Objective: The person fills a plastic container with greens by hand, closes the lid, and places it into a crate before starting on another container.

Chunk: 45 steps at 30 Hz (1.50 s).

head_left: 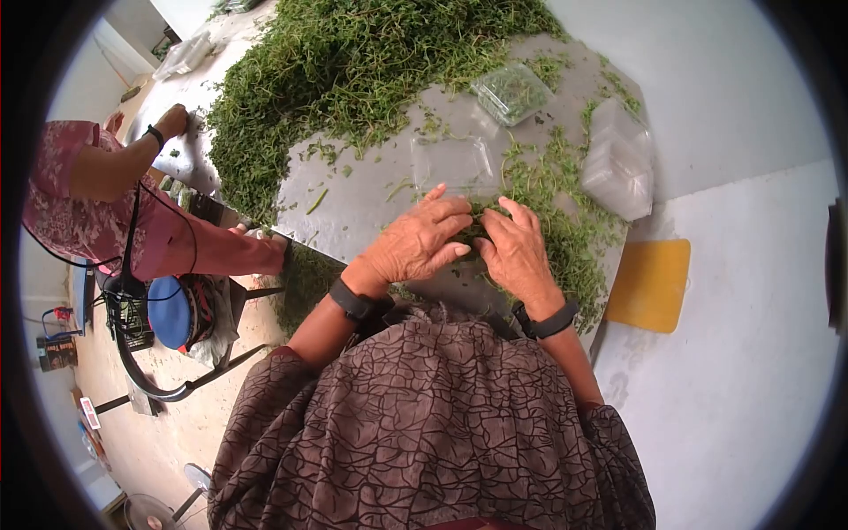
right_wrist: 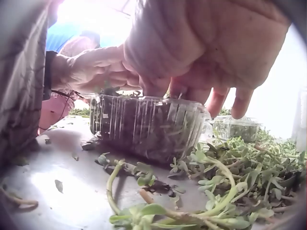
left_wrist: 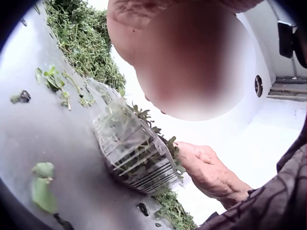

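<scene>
A clear plastic container of leafy green sprigs stands on the metal table, largely covered by the hands in the head view. Its lid is folded back flat, away from the body. My right hand reaches over the container from the right, fingertips down among the greens at its rim. From the left, my left hand rests over the opposite side, its fingers loosely extended and thumb pointing toward the right hand. Through the ribbed wall of the container, packed leaves show in the left wrist view.
A large heap of greens covers the table's far side; loose sprigs lie at right. Beyond stand a filled container and stacked clear containers. A yellow seat is at right, another person at left.
</scene>
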Each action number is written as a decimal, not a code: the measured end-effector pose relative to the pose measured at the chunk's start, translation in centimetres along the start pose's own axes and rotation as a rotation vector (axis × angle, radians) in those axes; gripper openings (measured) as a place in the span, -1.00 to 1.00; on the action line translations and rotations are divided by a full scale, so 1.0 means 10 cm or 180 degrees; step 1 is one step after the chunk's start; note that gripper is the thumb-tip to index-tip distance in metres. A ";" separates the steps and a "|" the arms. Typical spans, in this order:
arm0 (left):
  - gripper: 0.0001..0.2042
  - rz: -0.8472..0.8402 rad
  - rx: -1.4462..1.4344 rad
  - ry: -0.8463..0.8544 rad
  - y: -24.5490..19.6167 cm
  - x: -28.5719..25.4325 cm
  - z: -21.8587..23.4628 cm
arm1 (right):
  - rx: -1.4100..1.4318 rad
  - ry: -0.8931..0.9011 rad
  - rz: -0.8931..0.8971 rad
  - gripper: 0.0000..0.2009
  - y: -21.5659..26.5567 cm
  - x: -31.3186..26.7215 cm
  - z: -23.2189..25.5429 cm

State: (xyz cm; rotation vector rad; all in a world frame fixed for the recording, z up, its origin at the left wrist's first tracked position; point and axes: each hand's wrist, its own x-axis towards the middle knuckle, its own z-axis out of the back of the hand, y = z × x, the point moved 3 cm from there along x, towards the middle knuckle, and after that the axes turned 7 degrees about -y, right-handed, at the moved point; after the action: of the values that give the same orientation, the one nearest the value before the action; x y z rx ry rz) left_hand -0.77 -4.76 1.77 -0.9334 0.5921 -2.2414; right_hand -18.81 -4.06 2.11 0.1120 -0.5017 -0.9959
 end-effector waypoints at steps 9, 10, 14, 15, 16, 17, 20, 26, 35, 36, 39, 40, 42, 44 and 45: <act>-0.58 0.0455 0.0573 -0.0472 0.09 -0.36 0.15 | 0.0060 -0.0297 -0.0081 -0.66 0.03 -0.06 0.25; -0.57 0.0431 0.0630 -0.0361 0.08 -0.37 0.12 | 0.0061 -0.0251 -0.0022 -0.66 0.06 -0.06 0.24; -0.51 0.0407 0.0621 -0.0144 0.00 -0.25 -0.08 | -0.0001 0.0069 -0.0006 -0.65 0.06 -0.15 0.09; -0.48 0.0342 0.0729 -0.0078 0.00 -0.20 -0.14 | 0.0021 0.0056 -0.0037 -0.66 0.06 -0.16 0.07; -0.45 0.0281 0.0835 -0.0012 0.00 -0.16 -0.19 | 0.0015 0.0049 -0.0033 -0.66 0.04 -0.16 0.07; -0.43 0.0256 0.0850 0.0038 0.01 -0.13 -0.24 | 0.0059 0.0018 -0.0035 -0.66 0.03 -0.16 0.08; -0.45 0.0205 0.0968 0.0321 0.01 -0.07 -0.29 | 0.0120 -0.0061 -0.0071 -0.67 0.02 -0.18 0.12; -0.51 0.0209 0.0704 0.0239 0.00 -0.03 -0.13 | 0.0089 -0.0392 -0.0304 -0.70 -0.20 -0.21 0.37; -0.66 0.0757 0.0804 -0.0696 0.07 -0.45 0.20 | -0.0252 -0.0639 -0.1230 -0.70 -0.73 -0.53 0.60; -0.66 0.0751 0.0799 -0.0693 0.08 -0.50 0.19 | -0.0221 -0.0557 -0.1335 -0.68 -0.76 -0.56 0.56; -0.68 0.0881 0.0715 -0.0967 0.14 -0.61 0.15 | -0.0188 -0.0367 -0.1354 -0.64 -0.74 -0.56 0.42; -0.69 0.0913 0.0692 -0.1059 0.14 -0.63 0.14 | -0.0189 -0.0373 -0.1349 -0.64 -0.70 -0.54 0.41; -0.69 0.0949 0.0677 -0.1155 0.14 -0.64 0.14 | -0.0222 -0.0209 -0.1216 -0.62 -0.62 -0.48 0.36; -0.71 0.1217 0.0358 -0.1396 0.15 -0.65 0.14 | -0.0165 -0.0105 -0.1137 -0.61 -0.60 -0.44 0.27; -0.71 0.1217 0.0361 -0.1400 0.15 -0.65 0.13 | -0.0235 -0.0105 -0.1037 -0.60 -0.59 -0.42 0.22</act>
State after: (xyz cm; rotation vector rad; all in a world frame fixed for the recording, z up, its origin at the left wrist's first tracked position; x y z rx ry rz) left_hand 4.37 -1.53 -1.27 -1.1054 0.3956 -1.6469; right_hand -26.21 -3.52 0.70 0.1134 -0.4851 -1.3356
